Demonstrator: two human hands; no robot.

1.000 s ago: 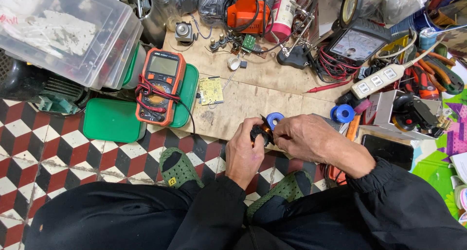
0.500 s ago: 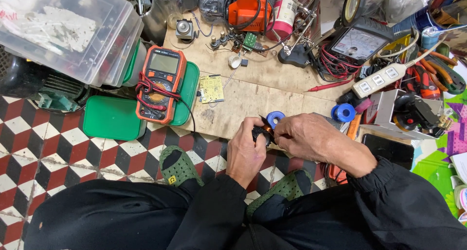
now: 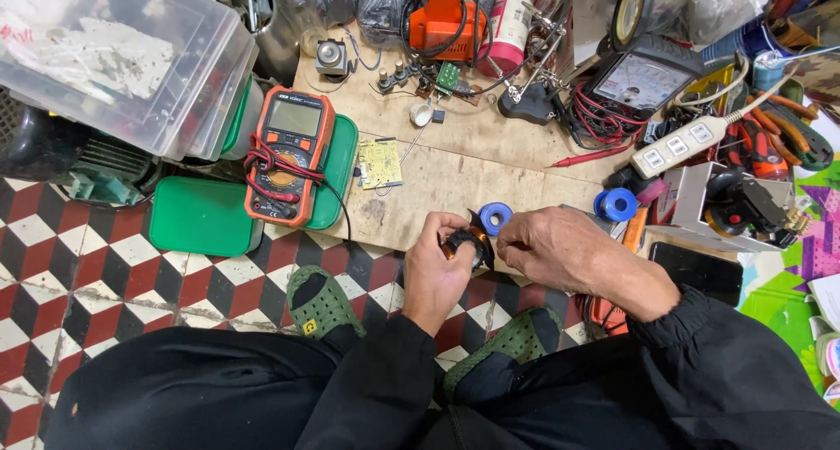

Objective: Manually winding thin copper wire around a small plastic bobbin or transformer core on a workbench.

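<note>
Head view: left hand is closed around a small dark coil with copper windings, held just off the near edge of the board, above the tiled floor. Right hand meets it from the other side, fingers pinched at the coil; whether they grip a wire I cannot tell. A blue tape roll lies just beyond, a multimeter well to the left. Steady work here likely wants the left hand firm, the right light.

plywood board, multimeter, blue tape
</note>
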